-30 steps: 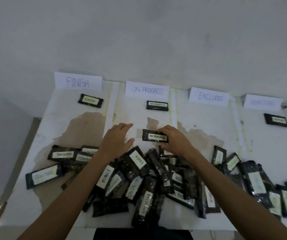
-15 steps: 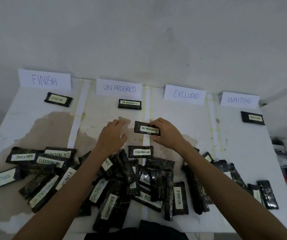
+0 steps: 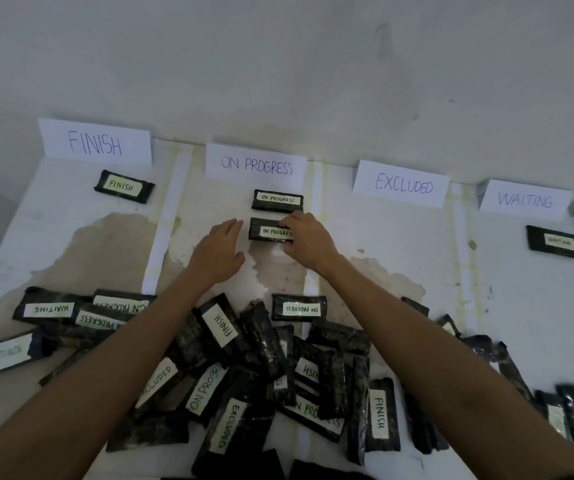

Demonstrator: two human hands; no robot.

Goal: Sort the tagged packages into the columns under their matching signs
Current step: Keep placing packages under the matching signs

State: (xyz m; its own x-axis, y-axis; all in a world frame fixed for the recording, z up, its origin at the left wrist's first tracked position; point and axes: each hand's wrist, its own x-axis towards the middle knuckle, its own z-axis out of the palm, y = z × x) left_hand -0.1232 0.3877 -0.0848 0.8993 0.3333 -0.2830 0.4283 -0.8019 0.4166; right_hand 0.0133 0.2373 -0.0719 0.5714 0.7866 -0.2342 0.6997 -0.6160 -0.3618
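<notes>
right now, at the centre of the frame, my right hand [image 3: 308,242] is pinching the right end of an on progress package [image 3: 266,231] and lining it up just below the placed package [image 3: 277,199] under the on progress sign [image 3: 256,164]. whether it is already resting on the table [image 3: 399,258] i cannot tell. my left hand [image 3: 218,252] is hovering just to its left, fingers straight and relaxed, gripping nothing.

as i judge it, the risk is lying in the release. if i am letting go crooked or dragging my fingers away, the package may be skewing, nudging the one above it, or sliding right toward the tape strip [image 3: 315,202] bordering the column under the excluded sign [image 3: 401,183]. my forearms are also passing over the unsorted pile [image 3: 261,358] across the bottom of the frame, so a careless pull-back could be scattering it.

the package is looking flat, dark and glossy, lying lengthwise left to right. its pale tag is reading upright toward me, and my fingers are covering the last letters.
</notes>
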